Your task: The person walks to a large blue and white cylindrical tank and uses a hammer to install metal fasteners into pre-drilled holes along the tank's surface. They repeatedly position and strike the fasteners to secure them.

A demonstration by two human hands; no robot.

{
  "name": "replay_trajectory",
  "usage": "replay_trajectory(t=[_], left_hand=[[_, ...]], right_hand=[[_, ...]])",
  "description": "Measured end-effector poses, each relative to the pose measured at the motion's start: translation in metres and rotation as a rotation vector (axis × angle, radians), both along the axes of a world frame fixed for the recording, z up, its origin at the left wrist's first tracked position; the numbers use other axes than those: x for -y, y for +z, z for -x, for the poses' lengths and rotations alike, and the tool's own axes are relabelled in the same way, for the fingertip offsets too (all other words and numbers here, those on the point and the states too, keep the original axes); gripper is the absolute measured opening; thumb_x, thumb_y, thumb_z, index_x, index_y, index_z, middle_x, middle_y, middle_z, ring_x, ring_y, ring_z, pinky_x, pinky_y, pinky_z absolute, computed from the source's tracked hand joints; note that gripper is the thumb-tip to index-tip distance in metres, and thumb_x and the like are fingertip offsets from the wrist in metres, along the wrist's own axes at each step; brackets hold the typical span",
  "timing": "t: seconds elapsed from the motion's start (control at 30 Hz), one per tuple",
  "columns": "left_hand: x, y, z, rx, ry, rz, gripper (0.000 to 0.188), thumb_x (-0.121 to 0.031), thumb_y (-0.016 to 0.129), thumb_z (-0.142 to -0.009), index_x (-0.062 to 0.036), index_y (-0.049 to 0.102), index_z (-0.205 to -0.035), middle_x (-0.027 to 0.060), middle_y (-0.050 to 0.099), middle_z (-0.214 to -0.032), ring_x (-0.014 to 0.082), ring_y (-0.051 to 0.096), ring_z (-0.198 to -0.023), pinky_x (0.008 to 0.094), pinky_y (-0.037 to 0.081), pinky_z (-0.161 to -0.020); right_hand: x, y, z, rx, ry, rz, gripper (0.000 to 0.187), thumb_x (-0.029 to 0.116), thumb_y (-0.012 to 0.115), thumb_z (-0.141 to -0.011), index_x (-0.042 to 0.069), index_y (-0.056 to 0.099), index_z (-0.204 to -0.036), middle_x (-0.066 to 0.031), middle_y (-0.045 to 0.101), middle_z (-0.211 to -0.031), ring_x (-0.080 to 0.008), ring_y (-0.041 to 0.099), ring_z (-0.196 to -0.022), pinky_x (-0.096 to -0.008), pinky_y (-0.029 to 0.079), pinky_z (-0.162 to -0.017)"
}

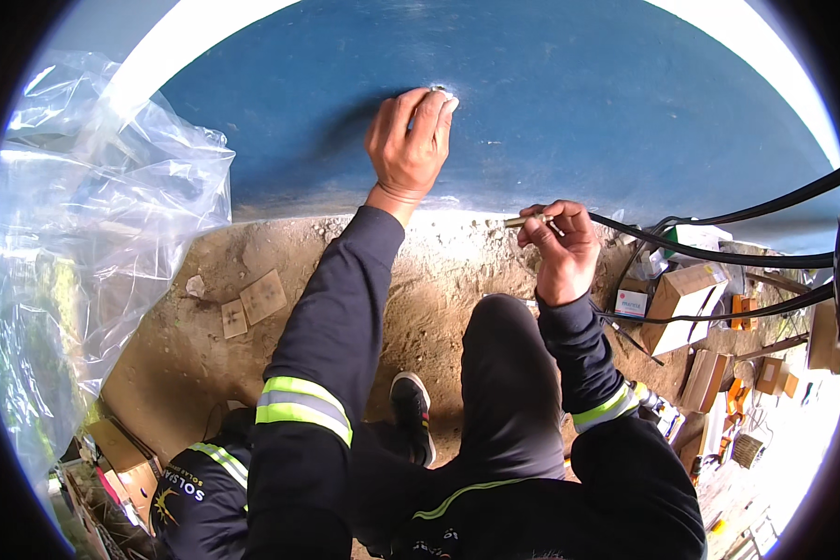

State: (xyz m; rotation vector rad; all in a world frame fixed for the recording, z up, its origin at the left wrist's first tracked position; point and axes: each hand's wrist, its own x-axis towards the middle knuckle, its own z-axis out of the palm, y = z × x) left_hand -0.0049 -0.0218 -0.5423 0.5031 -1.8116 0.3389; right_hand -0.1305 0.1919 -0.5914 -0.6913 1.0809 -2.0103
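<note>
My left hand [409, 149] reaches up to a blue painted wall [569, 112]. Its fingers are closed together at a small pale, whitish spot on that surface, and what they pinch is mostly hidden behind the fingertips. Lower and to the right, my right hand [567, 250] pinches a short brass-coloured metal rod [521, 222] between thumb and fingers. The rod points left, away from the fingertips, in front of the lower edge of the blue wall.
Clear plastic sheeting [112, 215] hangs at the left. Black cables [728, 257] cross at the right, above cardboard boxes [686, 297] and scattered tools. Two flat cardboard pieces [263, 296] lie on the dirt ground [187, 345]. A dark shape with a reflective stripe [201, 495] is at lower left.
</note>
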Motion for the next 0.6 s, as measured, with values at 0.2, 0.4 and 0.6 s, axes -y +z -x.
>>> replay_trajectory(t=[0.2,0.4,0.6], left_hand=[[-0.002,-0.003,0.001,-0.027,-0.007,-0.032,0.018,-0.006,0.082,-0.085,-0.0061,0.073,-0.100,0.0062,0.071,-0.092,0.0250,0.071,-0.078,0.0348,0.057,-0.067],[-0.006,0.012,-0.016,0.161,-0.039,-0.157,0.004,-0.006,0.070,-0.093,-0.0048,0.068,-0.097,0.0080,0.068,-0.089,0.0256,0.069,-0.072,0.0364,0.058,-0.065],[-0.026,0.027,-0.085,0.667,-0.053,-0.252,0.005,-0.008,0.070,-0.095,-0.0040,0.067,-0.095,0.0106,0.072,-0.096,0.0216,0.070,-0.078,0.0360,0.059,-0.062]], right_hand=[[-0.008,-0.003,-0.022,0.046,0.077,-0.014,0.024,-0.012,0.068,-0.092,0.002,0.056,-0.108,-0.0178,0.072,-0.101,-0.0177,0.069,-0.077,-0.0299,0.057,-0.070],[-0.004,0.014,-0.011,0.069,0.141,0.028,0.024,-0.012,0.068,-0.092,0.002,0.056,-0.109,-0.0169,0.072,-0.100,-0.0178,0.069,-0.077,-0.0299,0.057,-0.070],[-0.001,0.042,0.025,-0.022,0.132,0.023,0.022,-0.010,0.068,-0.092,0.001,0.056,-0.107,-0.0165,0.071,-0.098,-0.0183,0.069,-0.077,-0.0302,0.057,-0.070]])
